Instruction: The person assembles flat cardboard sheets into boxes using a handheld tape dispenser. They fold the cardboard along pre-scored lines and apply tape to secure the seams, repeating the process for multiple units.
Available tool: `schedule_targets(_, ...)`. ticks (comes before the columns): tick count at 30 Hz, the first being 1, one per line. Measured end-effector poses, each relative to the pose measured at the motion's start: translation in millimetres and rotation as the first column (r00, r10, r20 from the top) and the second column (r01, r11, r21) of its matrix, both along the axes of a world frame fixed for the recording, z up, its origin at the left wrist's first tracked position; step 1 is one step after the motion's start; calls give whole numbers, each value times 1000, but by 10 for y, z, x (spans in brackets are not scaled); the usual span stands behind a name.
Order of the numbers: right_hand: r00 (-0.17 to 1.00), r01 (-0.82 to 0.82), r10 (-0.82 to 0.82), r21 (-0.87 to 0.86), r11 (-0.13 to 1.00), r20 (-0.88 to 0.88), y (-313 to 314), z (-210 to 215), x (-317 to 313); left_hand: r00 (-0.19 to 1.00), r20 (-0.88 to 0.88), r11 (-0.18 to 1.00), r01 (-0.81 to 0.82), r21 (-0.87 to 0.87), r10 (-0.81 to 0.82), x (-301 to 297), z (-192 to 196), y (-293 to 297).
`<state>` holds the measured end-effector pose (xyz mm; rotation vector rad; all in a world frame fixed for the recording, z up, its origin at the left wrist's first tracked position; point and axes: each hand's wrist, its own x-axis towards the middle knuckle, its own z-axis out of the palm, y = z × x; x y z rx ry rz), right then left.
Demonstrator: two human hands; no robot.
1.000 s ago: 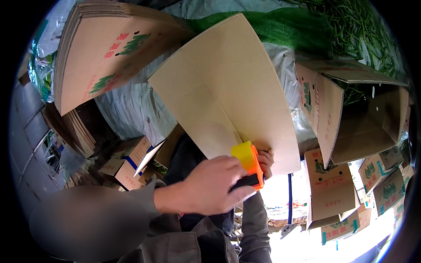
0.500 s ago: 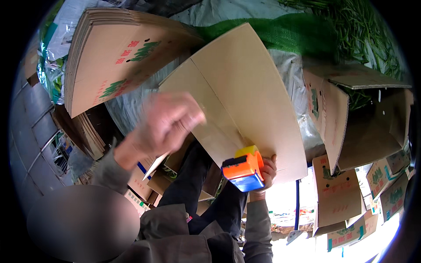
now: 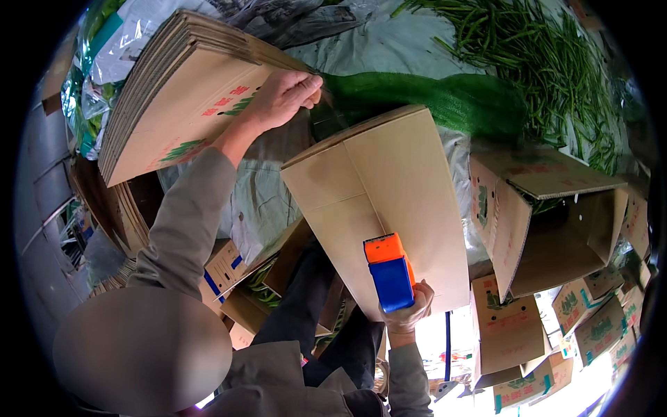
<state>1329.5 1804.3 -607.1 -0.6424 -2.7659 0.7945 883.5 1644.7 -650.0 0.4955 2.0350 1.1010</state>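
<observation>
Where hands (image 3: 281, 97) reach, stacked flat cartons (image 3: 174, 111).

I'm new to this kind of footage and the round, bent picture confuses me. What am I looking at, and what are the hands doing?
This view comes from a fisheye camera on a person's head, looking down, so straight edges curve. No machine here: both hands are bare. The left hand reaches up to a stack of flattened cardboard boxes. The right hand holds an orange and blue tape dispenser against a folded cardboard box. Around it lie open boxes, a green mesh sack and loose green beans.
</observation>
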Motion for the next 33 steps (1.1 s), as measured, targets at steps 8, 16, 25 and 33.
schedule_targets(8, 1000, -2, 2, -20, 1000, 7, 10, -48, 11, 976, 187, 994, -107, -31, 111, 161, -679, -6)
schedule_targets(16, 998, 35, -35, -8, 999, -51, -5, -78, -47, 989, -60, 916, 102, -388, -135, 538, -1290, -22)
schedule_targets(25, 998, 53, -51, 44, 998, -35, 46, -16, -129, 838, -523, 947, -28, -321, -153, 1294, -42, 905)
schedule_targets(33, 997, 30, -32, 21, 999, 70, 366, 233, 985, 575, -758, 932, 16, -363, -306, 1389, -190, 939)
